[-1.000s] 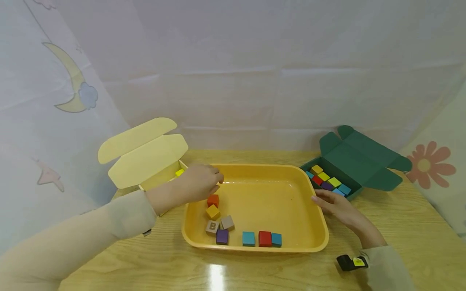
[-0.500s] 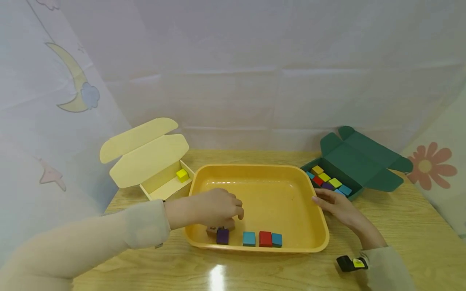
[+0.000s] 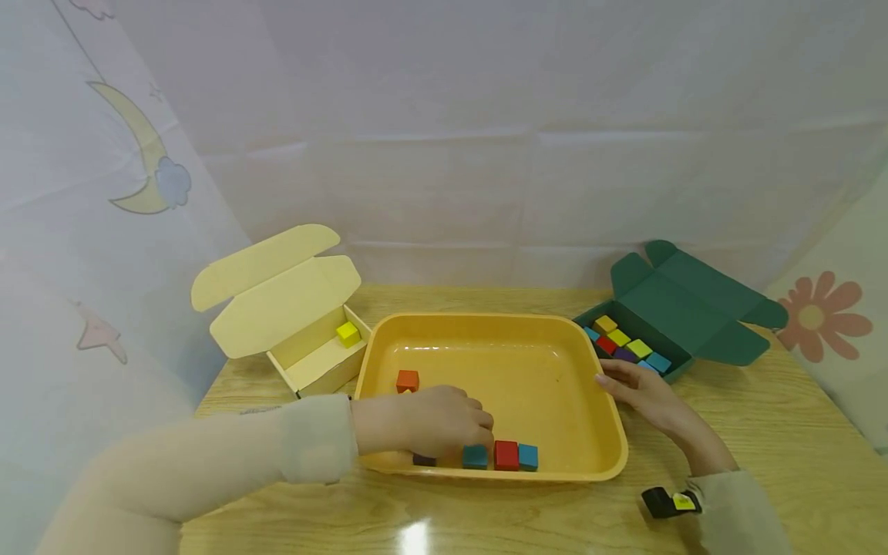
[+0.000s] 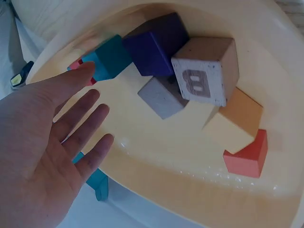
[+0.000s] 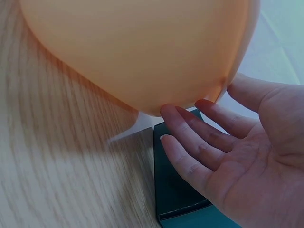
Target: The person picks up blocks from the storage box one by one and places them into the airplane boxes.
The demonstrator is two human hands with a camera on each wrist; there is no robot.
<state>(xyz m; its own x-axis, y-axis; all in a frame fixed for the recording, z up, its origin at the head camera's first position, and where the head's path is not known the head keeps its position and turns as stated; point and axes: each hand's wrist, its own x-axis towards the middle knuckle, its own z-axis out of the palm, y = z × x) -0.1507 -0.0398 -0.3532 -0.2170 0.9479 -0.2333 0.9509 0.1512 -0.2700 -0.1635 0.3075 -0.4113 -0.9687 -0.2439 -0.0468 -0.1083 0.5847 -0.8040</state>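
Observation:
Inside the front part of the yellow tray (image 3: 541,385), my left hand (image 3: 437,420) reaches over the teal block (image 3: 475,459), fingers fairly straight and thumb at the block. A red block (image 3: 506,455) and a blue block (image 3: 528,458) sit just right of it. In the left wrist view, a purple block (image 4: 152,50), a wooden block marked B (image 4: 202,73), a plain wooden block (image 4: 161,98), an orange-yellow block (image 4: 237,121) and an orange-red block (image 4: 249,156) lie near. My right hand (image 3: 648,401) holds the tray's right rim, thumb over the edge, fingers against the outside wall (image 5: 190,52).
A lidded pale yellow box (image 3: 326,378), lid raised, stands left of the tray with one yellow block (image 3: 348,334). At the back right stands a dark green box (image 3: 676,361), lid raised, holding several coloured blocks. Patterned cloth (image 3: 444,193) hangs behind the wooden table (image 3: 527,516).
My left hand has moved from beside the pale yellow box, across the tray, rightward and nearer to the teal block. The right hand stays on the rim.

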